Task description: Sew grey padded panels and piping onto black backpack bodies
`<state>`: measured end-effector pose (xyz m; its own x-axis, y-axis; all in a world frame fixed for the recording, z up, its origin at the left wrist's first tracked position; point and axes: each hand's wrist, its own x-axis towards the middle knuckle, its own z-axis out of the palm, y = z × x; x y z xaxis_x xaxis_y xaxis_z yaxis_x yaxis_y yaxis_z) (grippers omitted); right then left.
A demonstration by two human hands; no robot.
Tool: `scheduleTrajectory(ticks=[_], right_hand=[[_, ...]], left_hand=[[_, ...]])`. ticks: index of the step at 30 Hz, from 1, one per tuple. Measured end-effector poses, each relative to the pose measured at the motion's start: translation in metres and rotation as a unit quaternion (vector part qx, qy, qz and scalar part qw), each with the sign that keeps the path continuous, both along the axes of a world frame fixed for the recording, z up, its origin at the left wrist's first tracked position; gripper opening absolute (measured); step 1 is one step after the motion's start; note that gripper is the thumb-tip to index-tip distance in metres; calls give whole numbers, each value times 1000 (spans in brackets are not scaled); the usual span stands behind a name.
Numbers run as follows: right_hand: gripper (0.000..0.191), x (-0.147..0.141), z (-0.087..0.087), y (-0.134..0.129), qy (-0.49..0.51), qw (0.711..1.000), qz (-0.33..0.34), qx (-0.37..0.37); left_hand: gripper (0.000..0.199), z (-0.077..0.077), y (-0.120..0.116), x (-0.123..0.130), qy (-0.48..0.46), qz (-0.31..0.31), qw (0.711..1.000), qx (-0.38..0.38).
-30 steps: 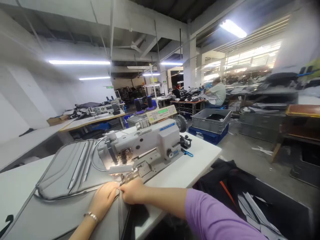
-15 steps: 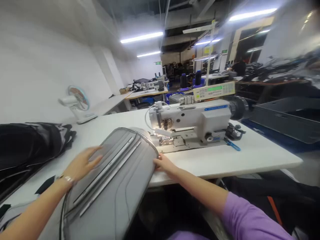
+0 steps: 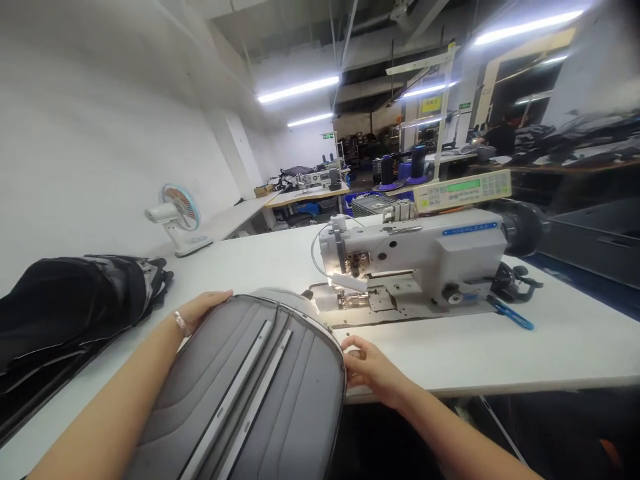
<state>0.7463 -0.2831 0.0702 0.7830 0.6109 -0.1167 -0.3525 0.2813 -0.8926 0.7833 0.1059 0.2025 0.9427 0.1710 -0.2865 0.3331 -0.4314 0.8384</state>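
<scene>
A grey quilted bag panel with two pale metal strips along its middle lies tilted in front of me, its rounded far end on the table. Dark piping and a pale edge run around that end. My left hand grips the panel's far left edge, with some fingers hidden behind it. On the right edge, my right hand pinches the border between curled fingers and thumb. Just beyond the rounded end stands a white sewing machine, its lamp lit over the needle area.
Blue-handled snips lie at the machine's right base. Black fabric pieces are heaped on the left, with a small fan behind. A control panel tops the machine. The white table has its front edge near my right forearm.
My left hand has gone from hovering over the panel to holding its far left edge. The right hand remains at the right edge. The view has shifted, and the panel's front face shows more squarely.
</scene>
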Motion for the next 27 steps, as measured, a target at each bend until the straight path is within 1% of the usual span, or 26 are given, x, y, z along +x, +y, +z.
scheduleTrajectory(ticks=[1, 2, 3, 4, 6, 7, 8, 9, 10, 11, 13, 14, 15, 16, 17, 18, 19, 20, 21, 22, 23, 24, 25, 26, 27], right_hand=[[47, 2, 2, -2, -22, 1000, 12, -15], [48, 3, 5, -3, -42, 998, 22, -30], [47, 4, 9, -4, -61, 997, 30, -43], [46, 5, 13, -4, -79, 995, 38, -57], [40, 6, 23, -3, -115, 988, 50, -91], [35, 5, 27, -1, -137, 982, 53, -116], [29, 4, 30, 1, -168, 974, 49, -145], [23, 2, 31, 4, -210, 960, 33, -181], [19, 0, 31, 7, -263, 939, 6, -223], [16, -2, 29, 10, -322, 908, -28, -268], [11, -8, 20, 14, -433, 826, -95, -347], [11, -11, 16, 15, -474, 787, -113, -378], [11, -14, 12, 13, -501, 755, -120, -405], [13, -17, 11, 10, -518, 730, -117, -430], [13, -20, 15, 6, -531, 708, -114, -452], [10, -24, 23, 1, -546, 686, -123, -464], [8, -29, 36, -4, -569, 666, -142, -461], [15, -34, 55, -8, -598, 646, -169, -443], [29, -40, 77, -10, -638, 623, -212, -399], [49, -46, 102, -9, -680, 606, -229, -344], [64, -50, 128, -6, -713, 592, -227, -300], [68, -54, 153, -2, -733, 585, -210, -278], [58, -56, 174, 3, -746, 579, -181, -276], [41, -57, 191, 8, -745, 581, -161, -287], [30, -58, 202, 10, -742, 585, -142, -294]], left_hand=[[49, 5, 1, -3, 7, -16, 999, -37], [47, 10, 2, -5, 3, -33, 998, -48], [45, 15, 2, -7, -10, -51, 998, -28], [44, 21, 2, -9, -26, -70, 997, 11], [42, 31, -2, -12, -66, -97, 984, 132], [42, 36, -6, -14, -92, -101, 969, 206], [41, 40, -11, -17, -123, -101, 946, 283], [41, 43, -17, -21, -159, -99, 916, 355], [40, 46, -23, -27, -196, -95, 880, 421], [39, 48, -30, -35, -232, -88, 842, 479], [36, 50, -44, -54, -289, -62, 763, 574], [36, 51, -50, -65, -313, -44, 723, 614], [36, 53, -56, -77, -335, -27, 682, 649], [37, 55, -62, -90, -361, -13, 639, 679], [37, 58, -68, -102, -388, -5, 597, 702], [37, 62, -76, -115, -418, -4, 557, 718], [37, 67, -86, -127, -447, -9, 519, 728], [37, 72, -98, -139, -475, -17, 487, 733], [37, 79, -113, -149, -500, -33, 463, 732], [36, 86, -130, -158, -522, -54, 445, 726], [34, 94, -148, -166, -541, -78, 434, 717], [33, 102, -164, -172, -557, -94, 431, 704], [31, 109, -177, -177, -567, -103, 443, 687], [28, 115, -185, -182, -567, -106, 477, 663], [26, 118, -186, -186, -550, -107, 536, 632]])
